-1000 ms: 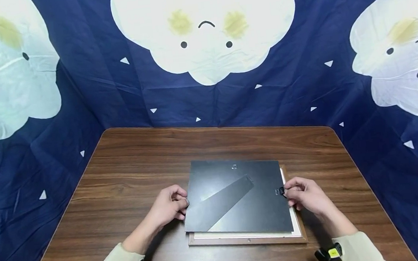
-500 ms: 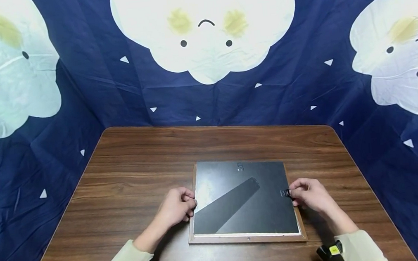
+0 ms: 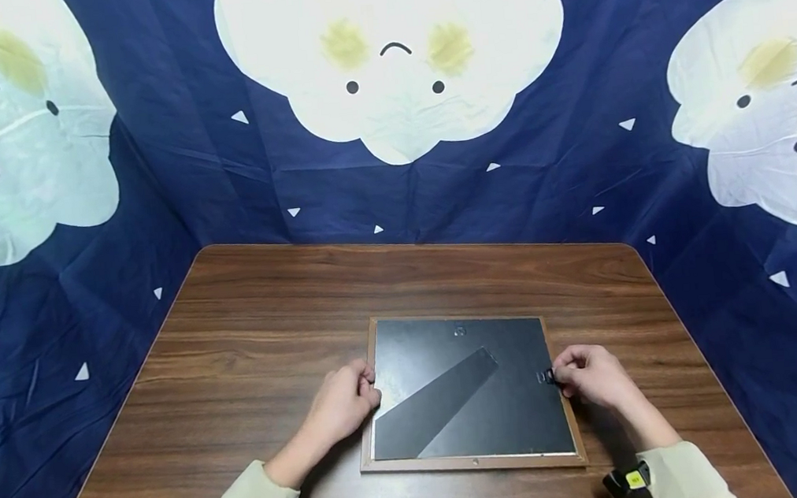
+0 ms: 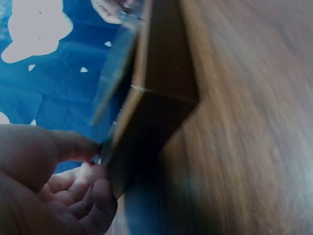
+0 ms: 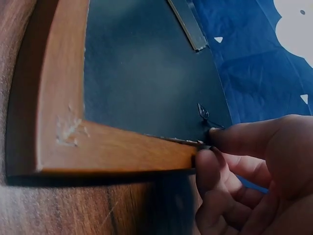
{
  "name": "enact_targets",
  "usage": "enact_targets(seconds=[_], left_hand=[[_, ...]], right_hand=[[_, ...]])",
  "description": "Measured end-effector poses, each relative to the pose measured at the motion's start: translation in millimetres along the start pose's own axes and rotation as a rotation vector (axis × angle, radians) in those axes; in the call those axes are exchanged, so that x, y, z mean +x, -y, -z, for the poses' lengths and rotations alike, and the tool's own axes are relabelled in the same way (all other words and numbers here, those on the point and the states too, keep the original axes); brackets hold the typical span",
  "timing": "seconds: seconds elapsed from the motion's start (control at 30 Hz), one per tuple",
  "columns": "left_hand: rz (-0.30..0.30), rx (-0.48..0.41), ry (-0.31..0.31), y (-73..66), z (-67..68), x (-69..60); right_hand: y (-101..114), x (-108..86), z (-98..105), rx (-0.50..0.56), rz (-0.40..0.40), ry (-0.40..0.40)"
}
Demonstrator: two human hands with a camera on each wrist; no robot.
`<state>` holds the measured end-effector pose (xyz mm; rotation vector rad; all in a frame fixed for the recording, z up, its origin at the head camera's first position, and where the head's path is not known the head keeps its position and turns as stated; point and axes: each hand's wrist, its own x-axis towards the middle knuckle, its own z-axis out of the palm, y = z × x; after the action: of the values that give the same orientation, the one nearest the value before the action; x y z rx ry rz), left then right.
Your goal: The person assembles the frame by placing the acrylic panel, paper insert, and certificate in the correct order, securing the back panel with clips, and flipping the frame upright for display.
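A brown wooden picture frame (image 3: 474,464) lies face down on the table. Its black backing board (image 3: 520,420) sits within the frame's border, with the flat stand leg (image 3: 447,399) running across it. At the left edge my left hand (image 3: 344,400) has thumb and curled fingers pinched on the board's rim; the exact contact is partly hidden. My right hand (image 3: 590,374) pinches the small black hanger at the board's right edge, over the frame's border. In the right wrist view a metal hanger loop (image 5: 203,111) shows beside the thumb. Another hanger (image 3: 459,331) is near the far edge.
The wood-grain table (image 3: 268,308) extends around the frame on all sides. Dark blue cloth (image 3: 408,201) with white cloud prints hangs behind it and at both sides. Each wrist wears a strapped black camera (image 3: 629,486).
The backing board has shifted right and toward me, then dropped down into the frame's border. Both hands have moved slightly right with it, still at its left and right edges.
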<state>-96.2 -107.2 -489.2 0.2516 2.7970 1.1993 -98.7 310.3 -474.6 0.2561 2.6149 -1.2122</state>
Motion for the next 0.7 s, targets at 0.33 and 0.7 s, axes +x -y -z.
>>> enact_targets(seconds=[0.33,0.7], left_hand=[[0.005,0.033,0.035,4.0,-2.1,2.8],[0.093,-0.046,0.011,6.4,-1.4,5.6]], right_hand=[[0.2,1.9,2.9,-0.041,0.007,0.018],[-0.8,2.0,-0.5,-0.006,0.024,0.032]])
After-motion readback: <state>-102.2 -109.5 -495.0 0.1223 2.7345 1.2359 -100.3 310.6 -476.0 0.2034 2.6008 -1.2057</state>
